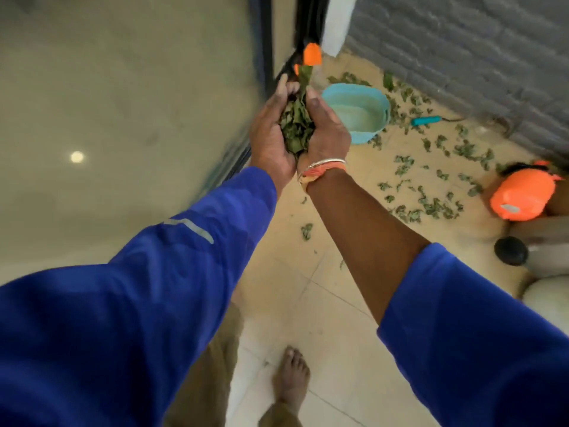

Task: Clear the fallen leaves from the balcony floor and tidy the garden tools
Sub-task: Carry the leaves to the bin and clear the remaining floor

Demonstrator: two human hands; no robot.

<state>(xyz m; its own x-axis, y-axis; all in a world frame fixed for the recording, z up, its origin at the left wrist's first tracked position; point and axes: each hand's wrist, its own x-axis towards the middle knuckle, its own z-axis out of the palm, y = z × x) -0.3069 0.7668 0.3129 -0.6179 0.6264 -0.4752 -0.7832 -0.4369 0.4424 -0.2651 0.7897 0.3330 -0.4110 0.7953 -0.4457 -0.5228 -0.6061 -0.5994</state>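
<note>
1. Head view: my left hand (271, 140) and right hand (326, 127) are cupped side by side, fingers curled round a leaf bunch (297, 124) pressed between the palms.
2. Leaf bunch: held in the air just left of the tub (368, 135), not in it.
3. Tub: teal, standing on the floor (308, 272).
4. Loose leaves (431, 208): scattered on the floor round the tub, mostly to its right.
5. Tool (426, 120): teal handle, lying just right of the tub among loose leaves.
6. Orange object (523, 194): well right of the tub; I cannot tell its kind.
7. Blurred orange item (312, 55): beyond the tub, to its left.
</note>
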